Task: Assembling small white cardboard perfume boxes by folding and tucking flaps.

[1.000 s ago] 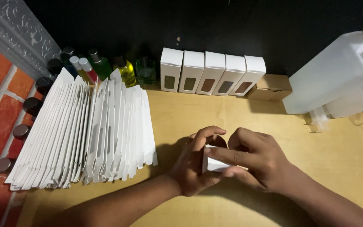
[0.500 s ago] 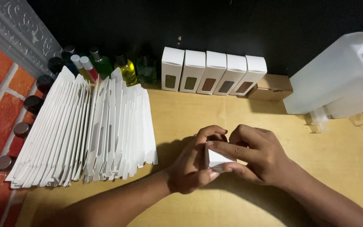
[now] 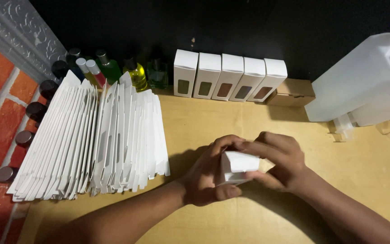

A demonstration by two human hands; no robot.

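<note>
Since half-second ago: small white cardboard carton (image 3: 238, 166) turned slightly, more squared-up. Left hand (image 3: 208, 178) and right hand (image 3: 278, 160) both closed around it above tan wooden bench (image 3: 204, 122).

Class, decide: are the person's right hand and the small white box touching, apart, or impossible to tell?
Touching. The head view shows the right hand with its fingers lying over the top of the small white box, with no gap, while the left hand cups it from below.
</note>
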